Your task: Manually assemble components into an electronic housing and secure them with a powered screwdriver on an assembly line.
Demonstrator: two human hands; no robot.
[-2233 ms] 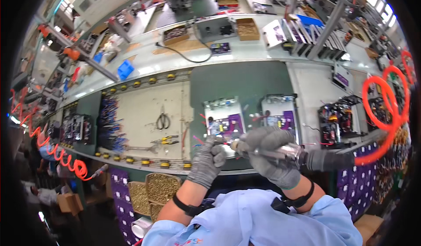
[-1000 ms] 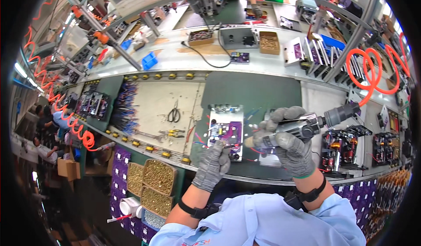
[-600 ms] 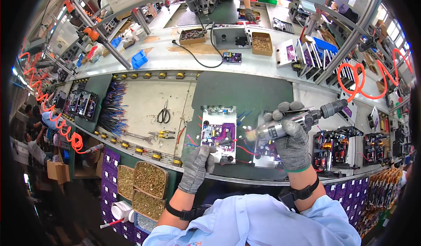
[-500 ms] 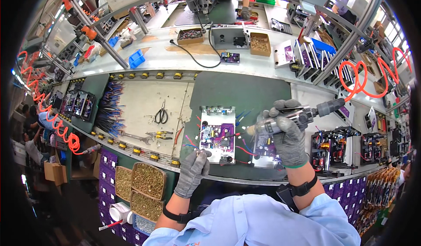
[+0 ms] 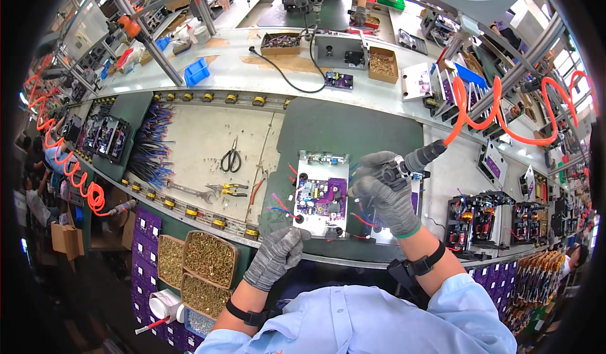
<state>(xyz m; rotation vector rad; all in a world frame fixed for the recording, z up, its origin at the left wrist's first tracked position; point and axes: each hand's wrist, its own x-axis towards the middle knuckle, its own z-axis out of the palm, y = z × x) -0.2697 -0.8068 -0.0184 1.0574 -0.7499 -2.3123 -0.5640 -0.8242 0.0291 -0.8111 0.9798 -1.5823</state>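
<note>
A white metal plate with a purple circuit board [image 5: 329, 197] lies on the dark green mat, loose coloured wires at its sides. My right hand [image 5: 392, 204], in a grey glove, is wrapped round an air screwdriver [image 5: 421, 158] just right of the board. The tool's hose end points up and right; its tip is hidden by my fingers. My gloved left hand [image 5: 276, 258] is closed at the plate's near left corner; anything between its fingers is too small to make out. A second plate with a purple board [image 5: 414, 197] lies partly behind my right hand.
An orange coiled hose [image 5: 459, 111] runs from the screwdriver to the right. Black-handled scissors [image 5: 231, 158], yellow pliers [image 5: 228, 190] and a wrench [image 5: 189, 191] lie on the left. Screw boxes [image 5: 209, 259] stand near left. Assembled units [image 5: 476, 221] stand at right.
My right hand has shifted left and tilted the screwdriver, so its front end no longer shows. My left hand has drawn slightly down from the board. The view has shifted a little.
</note>
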